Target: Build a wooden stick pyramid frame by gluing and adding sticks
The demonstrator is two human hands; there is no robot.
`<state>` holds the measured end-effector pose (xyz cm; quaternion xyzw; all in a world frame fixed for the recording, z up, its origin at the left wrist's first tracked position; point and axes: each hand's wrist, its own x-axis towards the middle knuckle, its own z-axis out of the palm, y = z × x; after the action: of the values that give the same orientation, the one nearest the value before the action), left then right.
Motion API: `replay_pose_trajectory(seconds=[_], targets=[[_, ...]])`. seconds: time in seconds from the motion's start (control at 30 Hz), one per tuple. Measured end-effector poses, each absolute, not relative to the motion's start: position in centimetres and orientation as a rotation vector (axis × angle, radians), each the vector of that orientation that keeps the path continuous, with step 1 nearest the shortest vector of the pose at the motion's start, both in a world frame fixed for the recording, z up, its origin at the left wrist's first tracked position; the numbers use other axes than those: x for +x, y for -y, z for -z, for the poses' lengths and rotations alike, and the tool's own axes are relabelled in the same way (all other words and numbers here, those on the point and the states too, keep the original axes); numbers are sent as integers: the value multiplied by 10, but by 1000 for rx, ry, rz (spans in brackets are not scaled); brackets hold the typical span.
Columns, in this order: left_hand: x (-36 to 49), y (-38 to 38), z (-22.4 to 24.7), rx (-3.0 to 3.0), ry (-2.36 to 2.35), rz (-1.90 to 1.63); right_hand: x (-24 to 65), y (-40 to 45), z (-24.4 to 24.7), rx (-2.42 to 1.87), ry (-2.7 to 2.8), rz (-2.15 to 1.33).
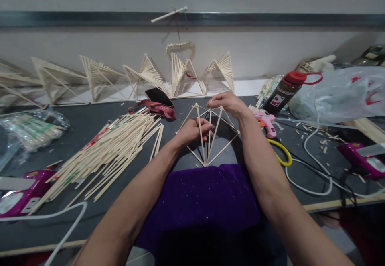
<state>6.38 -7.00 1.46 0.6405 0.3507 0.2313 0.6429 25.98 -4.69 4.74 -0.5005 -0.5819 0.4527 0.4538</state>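
A small frame of thin wooden sticks (202, 139) stands on the dark table in front of me, several sticks meeting at a low point near the purple cloth (207, 202). My left hand (194, 131) reaches inside the frame, thumb and fingers closed around an upright stick (209, 121) in its middle. At that stick's upper end, my right hand (228, 102) pinches with its fingertips, between the frame's two top corners. A pink glue gun (266, 120) lies just right of my right wrist.
Loose wooden sticks (117, 149) are heaped at left, near a phone (159, 96) and red lanyard (155, 108). Finished-looking stick structures (98, 73) line the wall. A red-capped bottle (284, 91), yellow tape ring (281, 152), plastic bag (339, 93), cables and purple lamp-like devices (365, 159) occupy the right.
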Motion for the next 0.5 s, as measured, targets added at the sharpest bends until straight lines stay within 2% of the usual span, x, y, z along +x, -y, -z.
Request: replay_pose_trajectory(seconds=[0.17, 0.5], targets=[[55, 71, -23, 1382, -871, -529, 262, 51, -55, -1208, 1298, -1006], [9, 86, -43, 1446, -997, -214, 278, 46, -73, -1208, 1038, -800]])
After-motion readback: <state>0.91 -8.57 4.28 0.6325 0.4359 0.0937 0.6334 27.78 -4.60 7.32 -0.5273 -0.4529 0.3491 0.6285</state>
